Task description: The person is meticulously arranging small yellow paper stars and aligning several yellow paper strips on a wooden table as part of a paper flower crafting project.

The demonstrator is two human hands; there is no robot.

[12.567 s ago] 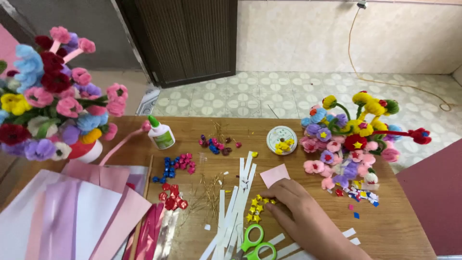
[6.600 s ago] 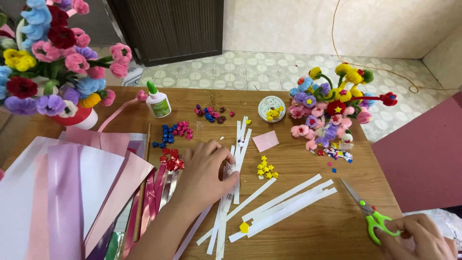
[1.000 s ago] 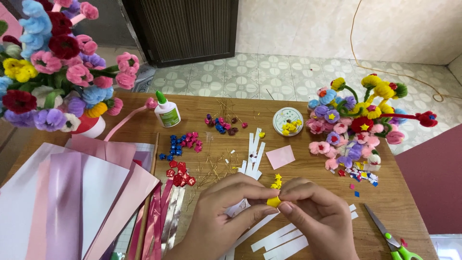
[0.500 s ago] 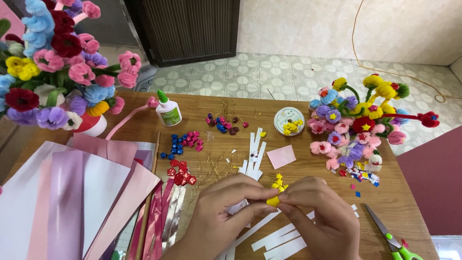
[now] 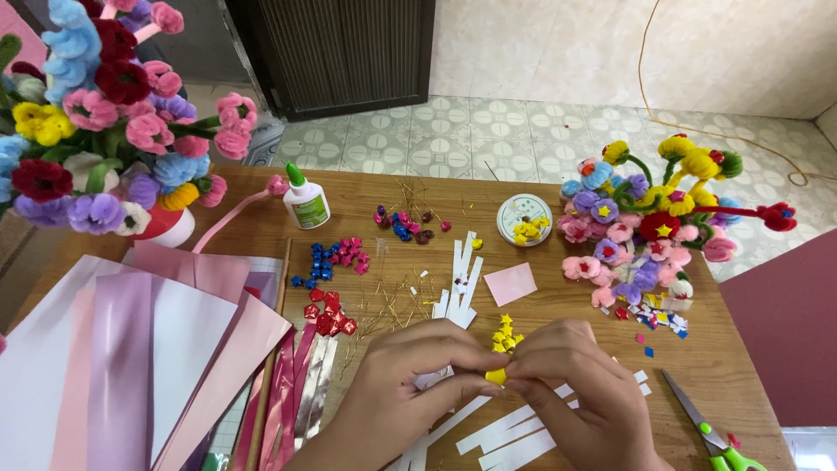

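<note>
Wooden table, both hands knuckles-up, fingertips pinched on a yellow paper piece.

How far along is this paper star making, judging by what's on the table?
Done: small heaps of folded stars lie on the wooden table, red, blue, pink and yellow stars. In hand: the left hand and right hand pinch a small yellow piece between their fingertips. Left: several white paper strips lie unfolded beneath the hands.

Left hand and right hand together, fingertips pinched, touching.
</note>
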